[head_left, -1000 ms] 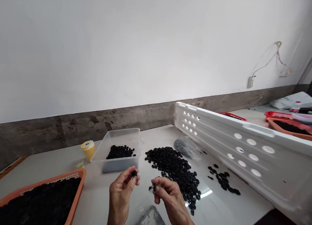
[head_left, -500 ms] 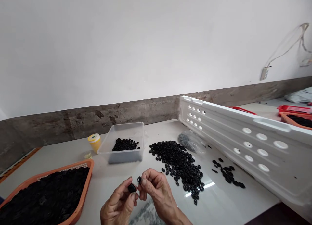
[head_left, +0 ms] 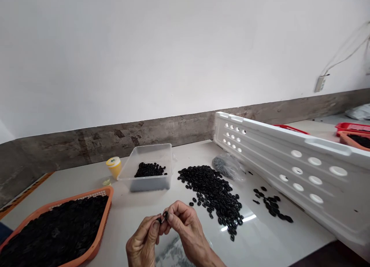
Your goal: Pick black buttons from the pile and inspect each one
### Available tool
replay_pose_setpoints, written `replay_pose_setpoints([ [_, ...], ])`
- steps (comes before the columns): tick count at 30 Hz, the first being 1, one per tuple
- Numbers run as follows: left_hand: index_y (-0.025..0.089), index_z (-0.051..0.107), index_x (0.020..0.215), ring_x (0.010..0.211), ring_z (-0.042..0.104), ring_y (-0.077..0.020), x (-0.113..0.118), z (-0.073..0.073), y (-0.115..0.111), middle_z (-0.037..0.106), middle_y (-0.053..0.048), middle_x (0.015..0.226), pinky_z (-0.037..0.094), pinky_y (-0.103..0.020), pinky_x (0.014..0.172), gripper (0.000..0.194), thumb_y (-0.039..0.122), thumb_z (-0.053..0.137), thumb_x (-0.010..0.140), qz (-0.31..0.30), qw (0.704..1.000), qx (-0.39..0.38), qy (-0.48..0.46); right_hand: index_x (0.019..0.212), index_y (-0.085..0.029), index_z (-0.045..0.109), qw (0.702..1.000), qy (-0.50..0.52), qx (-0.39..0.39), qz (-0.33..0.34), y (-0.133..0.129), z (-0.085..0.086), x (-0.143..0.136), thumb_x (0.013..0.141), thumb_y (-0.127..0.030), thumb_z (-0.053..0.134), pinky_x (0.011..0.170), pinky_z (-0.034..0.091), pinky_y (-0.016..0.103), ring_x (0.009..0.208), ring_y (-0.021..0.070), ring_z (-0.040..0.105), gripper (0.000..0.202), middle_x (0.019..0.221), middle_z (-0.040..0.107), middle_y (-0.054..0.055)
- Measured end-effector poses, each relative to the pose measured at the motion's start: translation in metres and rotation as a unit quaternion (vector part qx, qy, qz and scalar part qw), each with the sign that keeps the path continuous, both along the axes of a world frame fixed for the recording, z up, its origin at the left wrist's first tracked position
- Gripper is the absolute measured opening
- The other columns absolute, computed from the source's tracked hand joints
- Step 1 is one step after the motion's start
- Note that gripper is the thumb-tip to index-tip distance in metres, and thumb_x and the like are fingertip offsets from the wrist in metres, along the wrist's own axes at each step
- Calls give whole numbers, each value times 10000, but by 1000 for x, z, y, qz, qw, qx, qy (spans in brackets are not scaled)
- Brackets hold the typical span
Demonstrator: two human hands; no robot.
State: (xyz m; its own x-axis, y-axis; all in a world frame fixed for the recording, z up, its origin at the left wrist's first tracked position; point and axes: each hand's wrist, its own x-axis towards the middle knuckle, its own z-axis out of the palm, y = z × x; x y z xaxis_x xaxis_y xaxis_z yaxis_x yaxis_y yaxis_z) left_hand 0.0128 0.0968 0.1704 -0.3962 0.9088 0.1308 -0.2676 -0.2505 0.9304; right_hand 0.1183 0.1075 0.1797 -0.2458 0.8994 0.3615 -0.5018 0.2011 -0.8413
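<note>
Near the bottom centre, my left hand (head_left: 143, 238) pinches a small black part (head_left: 158, 220) between thumb and fingers. My right hand (head_left: 185, 224) grips a small black ring-like piece (head_left: 165, 214) right beside it; the two pieces are close together, and whether they touch is hard to tell. Behind my right hand spreads a pile of small black oval pieces (head_left: 212, 190). A clear plastic bin (head_left: 150, 184) beyond my hands holds more of them. An orange basket (head_left: 106, 217) full of black parts stands at the left.
A white perforated panel (head_left: 268, 143) stands on edge at the right. Near it lie a bag of grey pieces (head_left: 227, 166) and scattered black discs (head_left: 273, 206). A yellow cup (head_left: 114, 167) stands left of the bin. Under my hands is a plastic bag (head_left: 175, 253).
My left hand has moved right and turned, bringing its black part closer to the piece in my right hand. The camera view has shifted slightly.
</note>
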Motion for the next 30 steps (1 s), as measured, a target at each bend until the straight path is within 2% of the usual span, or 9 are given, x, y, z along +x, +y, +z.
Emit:
replay_pose_setpoints([
  [5,189,779,829,511,459,-31,1,-4,1,705,-6,743,385,-115,445,480,534,837,500,27,999,-44,1,862,-58,445,1000,24,-12,9,3,-6,-2,897,-445,585,596,490,218,608,130,615,413,738,601,110],
  [7,175,776,863,516,493,-44,1,-5,-1,719,-20,763,410,-124,446,527,527,850,478,16,999,-43,1,855,-66,436,999,40,-15,15,3,-7,-2,892,-451,586,563,489,227,584,127,600,415,716,584,85],
  [10,152,767,890,513,526,-56,1,-6,-5,683,-11,680,439,-129,457,560,491,874,457,-25,999,-27,-7,818,-77,422,999,42,-24,17,3,-8,0,871,-471,605,515,469,208,543,97,554,438,662,538,42],
  [13,161,754,889,487,533,-45,0,-8,-10,632,19,602,453,-114,467,553,463,890,446,-36,998,-31,-29,797,-54,458,999,-8,-35,-36,0,-8,4,858,-470,630,561,428,134,562,36,507,454,652,533,43],
  [16,175,747,871,480,552,-44,0,-7,-14,654,16,616,470,-105,482,551,455,900,423,-17,998,-37,-57,788,-36,488,995,-56,-31,-77,-4,-5,5,852,-483,634,593,396,95,594,9,485,475,656,542,54],
  [22,193,750,805,467,560,-33,6,2,-21,653,31,593,476,-79,476,500,424,915,393,18,995,-7,-97,783,-64,433,999,-38,-21,-24,-12,7,-1,859,-516,600,532,433,124,535,49,540,489,630,496,18],
  [30,167,741,807,478,578,-44,9,8,-27,678,19,619,476,-77,458,555,433,920,354,36,993,-36,-102,792,-69,412,999,-25,-25,-3,-12,3,-4,847,-512,611,538,457,159,534,75,560,489,644,495,14],
])
